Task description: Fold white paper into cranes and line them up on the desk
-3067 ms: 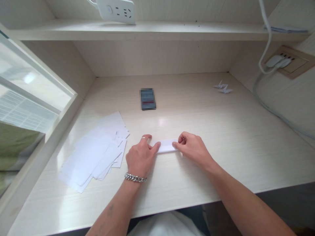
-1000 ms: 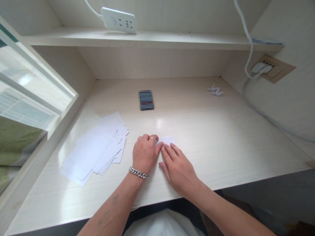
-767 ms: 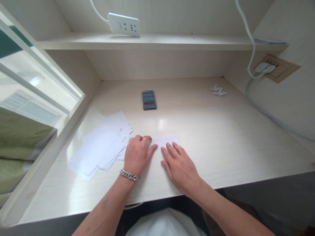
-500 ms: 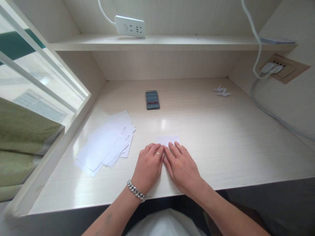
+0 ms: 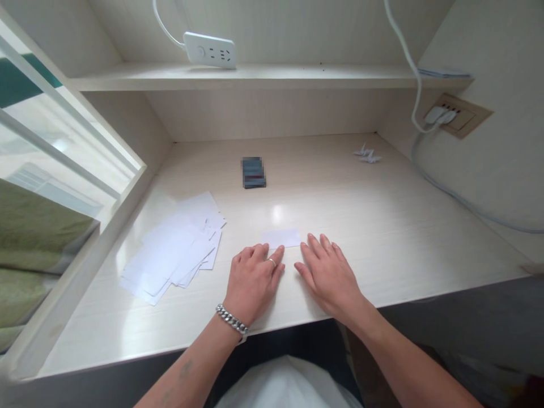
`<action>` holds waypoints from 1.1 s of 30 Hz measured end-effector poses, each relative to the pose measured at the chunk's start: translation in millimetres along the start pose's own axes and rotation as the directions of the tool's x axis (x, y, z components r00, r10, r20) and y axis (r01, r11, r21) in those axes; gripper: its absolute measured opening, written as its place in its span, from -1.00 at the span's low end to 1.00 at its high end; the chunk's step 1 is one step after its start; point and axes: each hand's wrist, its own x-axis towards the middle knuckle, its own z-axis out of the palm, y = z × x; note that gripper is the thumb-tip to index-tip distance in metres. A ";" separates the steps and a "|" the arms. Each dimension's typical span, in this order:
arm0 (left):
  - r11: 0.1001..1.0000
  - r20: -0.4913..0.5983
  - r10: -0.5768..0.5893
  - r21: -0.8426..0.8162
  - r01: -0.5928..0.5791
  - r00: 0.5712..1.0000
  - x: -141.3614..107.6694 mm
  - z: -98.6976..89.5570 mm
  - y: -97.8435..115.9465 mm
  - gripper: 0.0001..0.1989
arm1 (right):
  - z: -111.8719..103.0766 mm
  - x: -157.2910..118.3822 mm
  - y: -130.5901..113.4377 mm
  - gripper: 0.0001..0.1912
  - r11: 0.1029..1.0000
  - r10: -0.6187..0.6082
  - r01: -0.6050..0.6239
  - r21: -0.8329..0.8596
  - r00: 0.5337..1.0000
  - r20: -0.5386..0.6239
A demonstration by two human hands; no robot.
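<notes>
A small white strip of paper (image 5: 281,237) lies flat on the pale desk (image 5: 408,243), just beyond my fingertips. My left hand (image 5: 254,277), with a ring and a chain bracelet, rests at the strip's near left edge, fingers apart and fingertips on it. At the strip's right end is my right hand (image 5: 329,272), palm down with its fingers spread and holding nothing. To the left lies a loose, fanned pile of white paper sheets (image 5: 174,246).
A dark, pixelated box-like item (image 5: 254,173) lies toward the back. Two folded paper cranes (image 5: 368,154) stand at the back right. Above, a white power strip (image 5: 209,50) sits on the shelf (image 5: 276,84). Cables hang by the wall outlet (image 5: 459,115) at right.
My hands have moved apart, the right one sliding to the right, and more of the paper strip shows. The whole view has shifted slightly.
</notes>
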 end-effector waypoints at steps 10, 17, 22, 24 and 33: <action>0.995 -0.054 0.099 -0.023 -0.100 0.994 -3.7 8.2 -1.3 -0.57 | 10.5 2.2 -22.1 -0.45 0.981 -0.124 0.126 0.144 0.992 -0.028; 0.998 -0.060 0.060 0.002 -0.060 0.996 -20.3 -2.1 -16.8 -0.55 | 2.8 5.5 -31.0 -0.47 0.990 -0.095 0.095 0.099 0.995 -0.009; 0.999 -0.064 -0.042 0.029 0.044 0.997 -23.8 -6.8 -14.2 -0.65 | 4.5 4.7 -35.0 -0.48 0.992 -0.083 0.087 0.093 0.996 -0.042; 0.998 -0.128 -0.042 0.047 0.048 0.991 -18.3 -4.1 -9.6 -0.69 | 4.8 4.7 -35.6 -0.50 0.992 -0.084 0.088 0.095 0.995 -0.046; 0.998 -0.138 0.069 0.009 -0.069 0.988 -6.1 2.8 -9.3 -0.66 | 0.2 0.1 -4.0 -0.56 0.995 -0.057 0.060 0.076 0.997 -0.046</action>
